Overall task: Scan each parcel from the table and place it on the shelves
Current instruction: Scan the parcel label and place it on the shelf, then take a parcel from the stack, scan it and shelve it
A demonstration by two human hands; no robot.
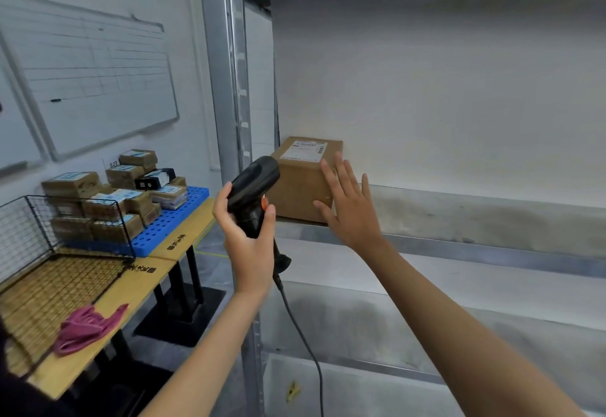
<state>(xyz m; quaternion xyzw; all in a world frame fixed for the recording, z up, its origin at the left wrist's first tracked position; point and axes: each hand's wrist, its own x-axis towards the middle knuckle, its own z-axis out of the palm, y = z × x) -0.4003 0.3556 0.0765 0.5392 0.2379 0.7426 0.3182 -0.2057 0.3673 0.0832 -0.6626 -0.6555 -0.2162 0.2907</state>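
A brown cardboard parcel point(300, 183) with a white label on top stands at the left end of the metal shelf point(475, 216). My right hand point(349, 206) is spread flat, fingers straight, against the parcel's right front corner. My left hand point(244, 236) grips the handle of a black corded barcode scanner point(254, 183), held upright just left of the parcel. Several more labelled parcels point(108, 197) are stacked on a blue pallet board point(170, 219) on the wooden table point(137, 288) at the left.
A black wire basket point(29, 229) and a pink cloth point(87, 328) lie on the table. The shelf's steel upright point(229, 88) stands between table and shelf. A whiteboard point(91, 78) hangs on the left wall. Lower shelves show below, with a yellow clip point(292, 391).
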